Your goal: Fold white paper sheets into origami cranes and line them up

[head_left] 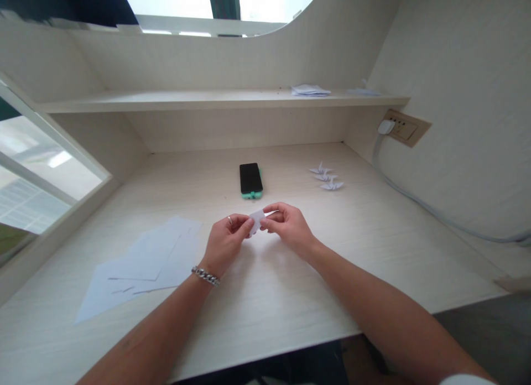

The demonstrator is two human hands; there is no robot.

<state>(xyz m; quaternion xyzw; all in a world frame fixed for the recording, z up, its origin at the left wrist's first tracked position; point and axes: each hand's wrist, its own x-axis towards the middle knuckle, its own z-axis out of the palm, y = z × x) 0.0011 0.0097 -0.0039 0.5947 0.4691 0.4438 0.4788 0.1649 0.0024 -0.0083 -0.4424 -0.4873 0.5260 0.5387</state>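
Note:
A small folded piece of white paper (pixel 257 220) is held up just over the desk, between both hands. My left hand (pixel 228 235) pinches its left side between thumb and fingers; a ring and a chain bracelet show on that hand and wrist. My right hand (pixel 287 225) grips the right side with thumb and fingertips. Fingers hide part of the paper's edges. Behind the hands lies a black phone (pixel 250 178) in a green case. Three folded paper cranes (pixel 331 185) stand in a short row at the back right.
Several loose white sheets (pixel 166 258) overlap on the desk at the left. A shelf (pixel 207 104) runs along the back with a paper stack (pixel 310 90) on it. A grey cable (pixel 423 204) hangs from a wall socket (pixel 409 128) on the right. The desk's front edge is near my forearms.

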